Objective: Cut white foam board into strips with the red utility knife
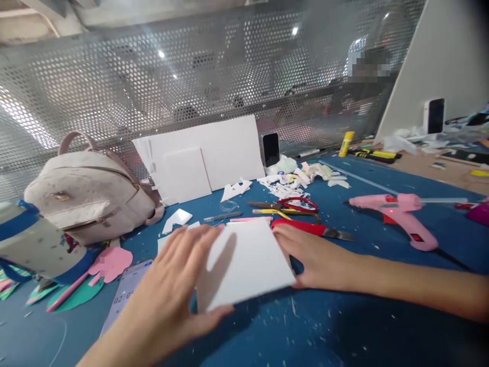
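Note:
A white foam board piece [248, 262] lies on the blue cutting mat [324, 326] in front of me. My left hand [171, 290] rests on its left edge with the fingers stretched flat and the thumb under its near corner. My right hand [309, 260] lies flat against the right edge, fingers extended. Just beyond the board lie a red-handled cutter [309, 228], red scissors [296, 205] and a pink stick [250, 219].
A pink glue gun [397, 214] lies at the right. Large white boards [214, 153] lean on the perforated metal screen behind. A pale backpack [87, 193] sits at the left, a phone [128, 290] beside my left wrist, paper scraps [294, 181] further back.

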Action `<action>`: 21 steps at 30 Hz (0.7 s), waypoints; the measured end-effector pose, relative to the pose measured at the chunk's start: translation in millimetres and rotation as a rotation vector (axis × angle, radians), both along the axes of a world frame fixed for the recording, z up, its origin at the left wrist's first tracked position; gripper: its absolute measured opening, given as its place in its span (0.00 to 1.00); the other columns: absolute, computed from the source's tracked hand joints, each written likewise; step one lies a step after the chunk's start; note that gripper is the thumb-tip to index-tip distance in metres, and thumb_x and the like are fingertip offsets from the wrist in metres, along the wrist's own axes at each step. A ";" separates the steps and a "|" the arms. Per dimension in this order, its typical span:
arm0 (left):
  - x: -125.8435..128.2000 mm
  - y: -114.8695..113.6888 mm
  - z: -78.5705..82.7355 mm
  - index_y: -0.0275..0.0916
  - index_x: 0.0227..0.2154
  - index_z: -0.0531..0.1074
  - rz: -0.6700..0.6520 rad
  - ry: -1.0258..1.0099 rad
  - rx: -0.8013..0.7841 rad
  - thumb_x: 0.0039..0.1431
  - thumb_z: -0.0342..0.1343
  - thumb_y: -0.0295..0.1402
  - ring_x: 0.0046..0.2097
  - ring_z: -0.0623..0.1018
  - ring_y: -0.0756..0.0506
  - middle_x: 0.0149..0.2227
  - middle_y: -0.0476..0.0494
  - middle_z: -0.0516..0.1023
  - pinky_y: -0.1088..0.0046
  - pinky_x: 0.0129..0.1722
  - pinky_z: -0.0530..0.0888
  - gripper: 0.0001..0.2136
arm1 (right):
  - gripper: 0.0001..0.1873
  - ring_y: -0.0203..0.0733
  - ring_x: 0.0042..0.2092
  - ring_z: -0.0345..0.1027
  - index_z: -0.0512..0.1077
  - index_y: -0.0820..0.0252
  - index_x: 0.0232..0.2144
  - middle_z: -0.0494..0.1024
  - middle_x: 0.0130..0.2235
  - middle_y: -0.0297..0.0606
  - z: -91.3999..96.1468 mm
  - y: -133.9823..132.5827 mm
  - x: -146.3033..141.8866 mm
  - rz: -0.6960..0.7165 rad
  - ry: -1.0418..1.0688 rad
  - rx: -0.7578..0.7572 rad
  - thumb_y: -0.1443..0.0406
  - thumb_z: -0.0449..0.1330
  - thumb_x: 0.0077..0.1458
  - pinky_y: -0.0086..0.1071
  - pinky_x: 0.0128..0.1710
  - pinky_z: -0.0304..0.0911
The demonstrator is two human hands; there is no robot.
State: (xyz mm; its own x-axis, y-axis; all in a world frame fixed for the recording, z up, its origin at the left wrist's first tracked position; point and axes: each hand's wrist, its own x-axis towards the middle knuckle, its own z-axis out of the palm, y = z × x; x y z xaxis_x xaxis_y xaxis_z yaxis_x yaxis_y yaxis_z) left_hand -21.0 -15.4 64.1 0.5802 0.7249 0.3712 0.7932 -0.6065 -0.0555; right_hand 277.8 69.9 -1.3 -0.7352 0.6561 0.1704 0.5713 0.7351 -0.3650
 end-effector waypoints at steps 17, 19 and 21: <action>43.3 85.1 -43.5 0.34 0.67 0.50 0.028 0.068 -0.146 0.63 0.58 0.42 0.65 0.65 0.29 0.64 0.27 0.64 0.39 0.64 0.58 0.36 | 0.50 0.66 0.63 0.61 0.58 0.53 0.69 0.61 0.66 0.50 30.2 -57.2 36.3 0.062 -0.118 -0.328 0.49 0.71 0.49 0.55 0.58 0.67; 52.2 69.1 -45.3 0.35 0.65 0.54 -0.006 -0.018 -0.140 0.65 0.56 0.37 0.66 0.63 0.31 0.64 0.29 0.63 0.43 0.64 0.60 0.30 | 0.48 0.63 0.66 0.57 0.58 0.50 0.68 0.60 0.67 0.45 29.9 -45.7 42.2 0.153 -0.093 -0.353 0.52 0.72 0.50 0.54 0.61 0.62; 62.8 46.3 -45.4 0.38 0.62 0.58 -0.035 -0.153 -0.202 0.67 0.53 0.33 0.61 0.68 0.36 0.60 0.33 0.67 0.52 0.60 0.69 0.22 | 0.46 0.59 0.69 0.51 0.57 0.49 0.69 0.60 0.68 0.42 27.0 -34.6 43.8 0.269 -0.035 -0.358 0.54 0.71 0.53 0.52 0.66 0.55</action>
